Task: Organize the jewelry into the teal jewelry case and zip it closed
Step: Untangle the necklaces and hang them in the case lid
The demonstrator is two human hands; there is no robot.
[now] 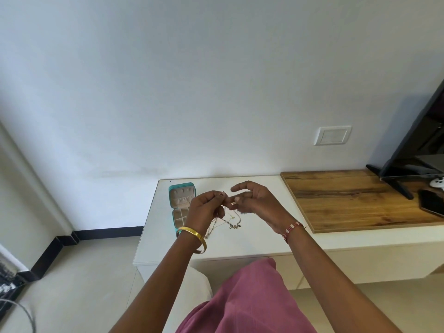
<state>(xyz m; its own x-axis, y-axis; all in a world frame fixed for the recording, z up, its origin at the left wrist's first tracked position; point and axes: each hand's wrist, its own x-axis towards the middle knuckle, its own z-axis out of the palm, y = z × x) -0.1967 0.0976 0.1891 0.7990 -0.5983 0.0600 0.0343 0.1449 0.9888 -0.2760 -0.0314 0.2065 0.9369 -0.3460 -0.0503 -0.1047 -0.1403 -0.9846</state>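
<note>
Step in hand, as judged: sorting out a fine chain (pixel 225 213) before stowing it. The left hand (pixel 206 207) is closed, pinching the chain's upper end. The right hand (pixel 254 203) is half open, its fingertips (pixel 236 200) meeting the chain just beside the left. More jewelry (pixel 234 225) lies on the white bench (pixel 240 243) below both hands. The teal jewelry case (pixel 181 203) stands unzipped, lid up, just left of the left hand. Next move calls for lowering the chain into a compartment without snagging.

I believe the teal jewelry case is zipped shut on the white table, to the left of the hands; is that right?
Not quite: the teal jewelry case lies open, its lid raised and compartments showing, on the white table left of the hands, as the head view shows.
</note>
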